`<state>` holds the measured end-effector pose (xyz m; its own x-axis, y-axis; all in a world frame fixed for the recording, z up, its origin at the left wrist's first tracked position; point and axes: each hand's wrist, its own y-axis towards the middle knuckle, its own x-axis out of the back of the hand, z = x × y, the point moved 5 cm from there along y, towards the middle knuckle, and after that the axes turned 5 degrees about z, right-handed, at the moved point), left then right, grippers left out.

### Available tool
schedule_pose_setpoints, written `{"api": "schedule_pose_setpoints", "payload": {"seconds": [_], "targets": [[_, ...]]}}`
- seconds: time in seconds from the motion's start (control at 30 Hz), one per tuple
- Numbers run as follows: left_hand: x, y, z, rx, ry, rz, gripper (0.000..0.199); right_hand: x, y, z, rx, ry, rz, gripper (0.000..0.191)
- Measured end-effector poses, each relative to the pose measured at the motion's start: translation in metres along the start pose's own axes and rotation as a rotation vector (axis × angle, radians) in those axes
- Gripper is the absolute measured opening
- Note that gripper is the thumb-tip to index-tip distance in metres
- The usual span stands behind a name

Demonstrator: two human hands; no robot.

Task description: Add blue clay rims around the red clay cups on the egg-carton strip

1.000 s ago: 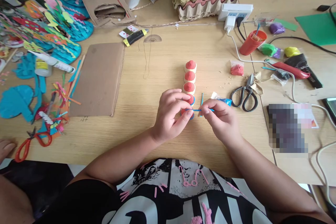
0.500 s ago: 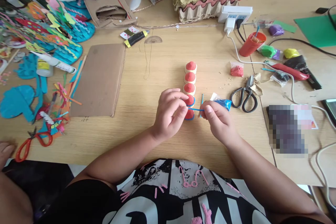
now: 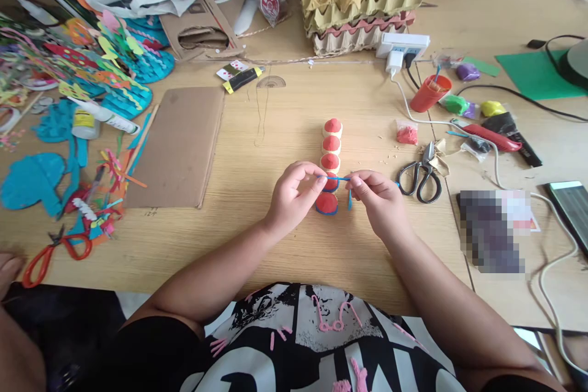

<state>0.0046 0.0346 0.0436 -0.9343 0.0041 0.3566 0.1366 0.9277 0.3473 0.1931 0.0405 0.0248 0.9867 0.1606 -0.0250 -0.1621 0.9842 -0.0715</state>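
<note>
With thumbs and fingertips, the left hand [image 3: 295,193] and right hand [image 3: 380,197] pinch a blue strip [image 3: 339,179] over the red-topped pieces [image 3: 331,144], probably shaping it, so a gentle touch seems needed next.

The thin strip [image 3: 339,179] is plain blue. The row of cups [image 3: 330,162] is cream with red tops, and the two cups nearest the front edge of the bench [image 3: 257,245] show blue along their rims. The bench itself is pale tan with fine wood grain. Toward its left edge, the cardboard [image 3: 177,150] is plain brown and the scissors [image 3: 59,240] have orange-red handles. The stacked egg trays [image 3: 358,12] are yellow, pink and greyish beige; the sheet [image 3: 523,76] is solid green. The shirt [image 3: 321,352] has a black-and-white print with pink motifs.
</note>
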Motion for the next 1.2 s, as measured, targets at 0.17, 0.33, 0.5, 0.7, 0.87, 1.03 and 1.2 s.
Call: {"api": "schedule_pose_setpoints", "payload": {"seconds": [0.17, 0.33, 0.5, 0.7, 0.87, 1.03, 1.2], "targets": [[-0.003, 0.002, 0.019, 0.184, -0.125, 0.015, 0.017, 0.002, 0.005, 0.001, -0.006, -0.095, -0.009, 0.036], [-0.003, 0.005, 0.031, 0.257, -0.1, 0.003, 0.02, 0.003, 0.015, 0.011, -0.053, -0.279, -0.004, 0.04], [-0.002, 0.01, 0.033, 0.237, -0.085, -0.003, 0.018, 0.002, 0.028, 0.004, -0.108, -0.358, 0.035, 0.039], [-0.008, 0.011, 0.041, 0.224, -0.081, 0.037, 0.017, 0.002, 0.034, -0.004, -0.154, -0.437, 0.021, 0.032], [-0.01, 0.009, 0.049, 0.262, 0.023, 0.062, 0.018, -0.002, 0.036, -0.003, -0.204, -0.439, 0.05, 0.03], [-0.011, 0.011, 0.052, 0.277, 0.049, 0.073, 0.015, -0.003, 0.04, -0.009, -0.193, -0.395, 0.051, 0.027], [-0.013, 0.013, 0.055, 0.285, -0.01, 0.057, 0.014, -0.006, 0.041, -0.017, -0.2, -0.264, 0.076, 0.03]]}}
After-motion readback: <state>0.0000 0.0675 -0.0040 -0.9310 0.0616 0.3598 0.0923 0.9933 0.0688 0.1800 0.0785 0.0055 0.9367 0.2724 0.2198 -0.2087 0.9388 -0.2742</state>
